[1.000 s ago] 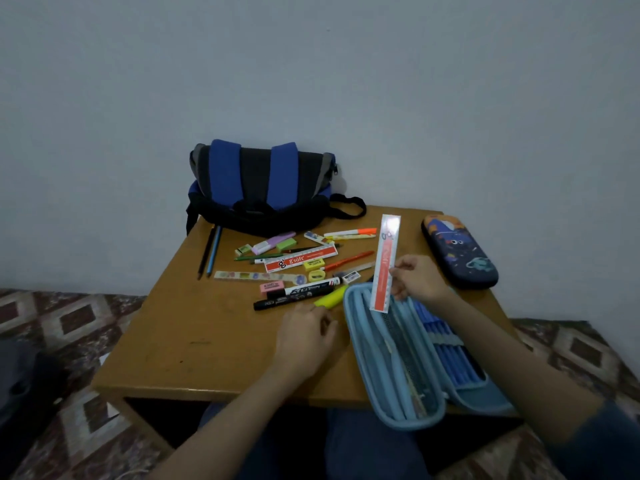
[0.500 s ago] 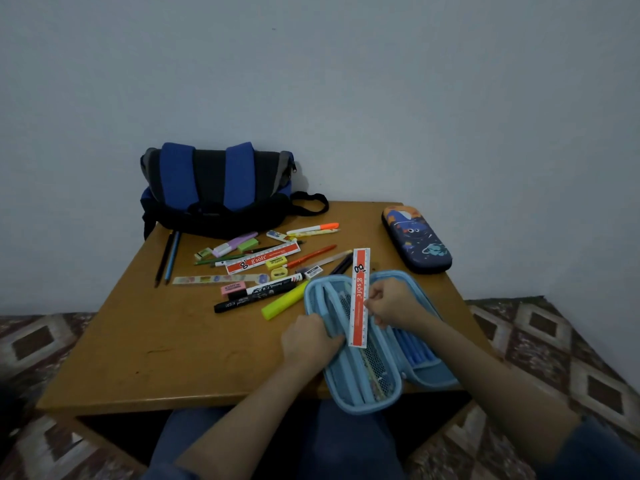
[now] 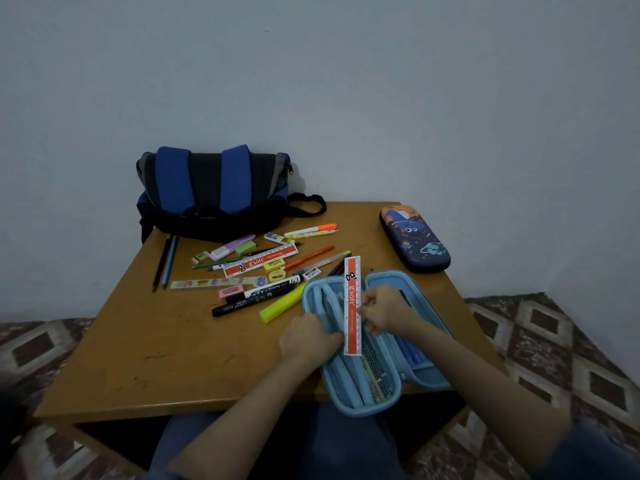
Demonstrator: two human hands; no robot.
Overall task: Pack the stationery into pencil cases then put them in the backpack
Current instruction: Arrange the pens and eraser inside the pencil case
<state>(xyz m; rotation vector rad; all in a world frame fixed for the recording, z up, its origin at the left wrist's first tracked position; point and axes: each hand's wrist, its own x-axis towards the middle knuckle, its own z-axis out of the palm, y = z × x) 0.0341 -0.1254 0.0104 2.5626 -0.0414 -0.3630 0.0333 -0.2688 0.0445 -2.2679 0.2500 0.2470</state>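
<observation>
Pale wall [image 3: 346, 81] behind, patterned tile floor [image 3: 554, 341] on both sides, small wooden table [image 3: 156, 358] in front of me. The near-left part of the top is bare wood.

Far left, a blue-and-black backpack [image 3: 211, 192] sits against the wall, with two pencils [image 3: 166, 261] just in front of it. Loose stationery is spread mid-table: a red ruler [image 3: 261, 261], pink eraser [image 3: 229, 292], black marker [image 3: 249, 301] and yellow highlighter [image 3: 282, 303], whose tip is near the case.

My left hand [image 3: 308, 339] has its fingers curled on the left flap of the open light blue pencil case [image 3: 367, 408]. The case lies near-right and overhangs the near table edge. Its left half has a mesh pocket, contents too dim to tell. The right half holds blue pens.

A second red-and-white ruler [image 3: 352, 306] lies lengthwise over the mesh, its far end past the case rim. My right hand [image 3: 384, 310] pinches its right edge.

Far right, a closed dark space-print pencil case [image 3: 415, 239] sits near the table edge, apart from the open case.
</observation>
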